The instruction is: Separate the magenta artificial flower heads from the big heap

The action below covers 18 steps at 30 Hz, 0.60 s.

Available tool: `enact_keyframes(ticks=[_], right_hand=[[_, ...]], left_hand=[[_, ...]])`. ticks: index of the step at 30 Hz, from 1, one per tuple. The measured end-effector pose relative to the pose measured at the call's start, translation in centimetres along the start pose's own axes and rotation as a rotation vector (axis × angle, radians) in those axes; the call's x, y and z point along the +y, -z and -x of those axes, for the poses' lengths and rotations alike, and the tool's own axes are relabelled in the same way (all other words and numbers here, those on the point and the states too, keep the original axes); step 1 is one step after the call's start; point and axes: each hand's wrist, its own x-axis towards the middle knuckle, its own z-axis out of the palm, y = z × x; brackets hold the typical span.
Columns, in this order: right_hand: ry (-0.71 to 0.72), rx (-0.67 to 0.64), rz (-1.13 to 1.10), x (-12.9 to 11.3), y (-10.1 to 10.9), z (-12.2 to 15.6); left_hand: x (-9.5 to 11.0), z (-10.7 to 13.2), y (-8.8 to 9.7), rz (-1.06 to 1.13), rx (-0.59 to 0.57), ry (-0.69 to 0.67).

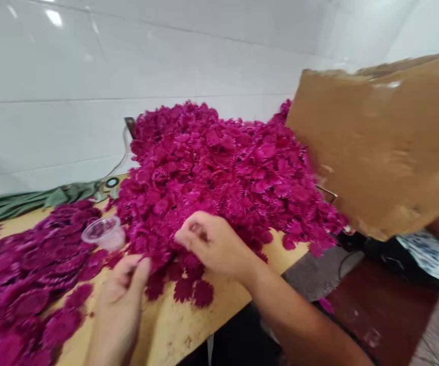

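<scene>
A big heap of magenta fabric flower petals [219, 168] covers the back of a yellow wooden table [169, 330]. My right hand [211, 244] rests at the heap's front edge, fingers curled in a pinch on petals there. My left hand [122, 295] is lower left, fingers bent with thumb against them; what it holds, if anything, I cannot make out. Flatter, darker petals [24, 284] are spread over the table's left side. A small clear plastic cup [103, 232] lies tipped between the two lots.
A large brown cardboard sheet [383, 147] is held up at the right by another person in a patterned shirt [436, 249]. White tiled wall behind. Green cloth [32, 201] lies along the back left. The table edge drops off at the right to a dark floor.
</scene>
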Motion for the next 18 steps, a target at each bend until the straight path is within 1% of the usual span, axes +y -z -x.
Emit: enact_keyframes(ticks=[1,2,3,6,8,10,12,14,16,17,18], right_hand=[[-0.007,-0.073,0.022,-0.1,-0.7,0.5],[-0.021,-0.115,0.038,-0.1,-1.2,0.9],[-0.038,-0.134,0.041,0.1,-1.7,1.2],[-0.069,-0.145,-0.02,1.3,-2.6,1.6],[-0.076,-0.148,-0.088,1.9,-2.9,1.5],[-0.086,-0.117,-0.16,2.4,-2.8,1.2],[-0.091,-0.019,-0.222,2.7,-2.0,0.7],[-0.109,0.166,-0.292,3.1,-0.4,0.2],[-0.139,0.351,-0.363,3.3,1.3,-0.3],[-0.148,0.394,-0.387,3.4,2.1,-0.5],[-0.152,0.402,-0.405,3.3,2.6,-0.5]], left_hand=[[0.8,-0.4,-0.7,0.068,-0.012,0.021],[1.4,-0.7,-1.3,0.127,-0.044,0.038],[1.9,-0.7,-1.9,0.155,-0.042,0.055],[2.5,-0.4,-2.9,0.179,-0.091,0.101],[2.4,-0.1,-3.0,0.169,-0.116,0.112],[2.0,-0.1,-2.8,0.162,-0.099,0.096],[1.5,-0.3,-2.4,0.16,-0.046,0.046],[1.1,-0.7,-1.7,0.175,0.037,0.011],[0.7,-1.2,-0.9,0.2,0.108,0.037],[0.6,-1.3,-0.6,0.21,0.12,0.068],[0.6,-1.4,-0.4,0.216,0.113,0.1]])
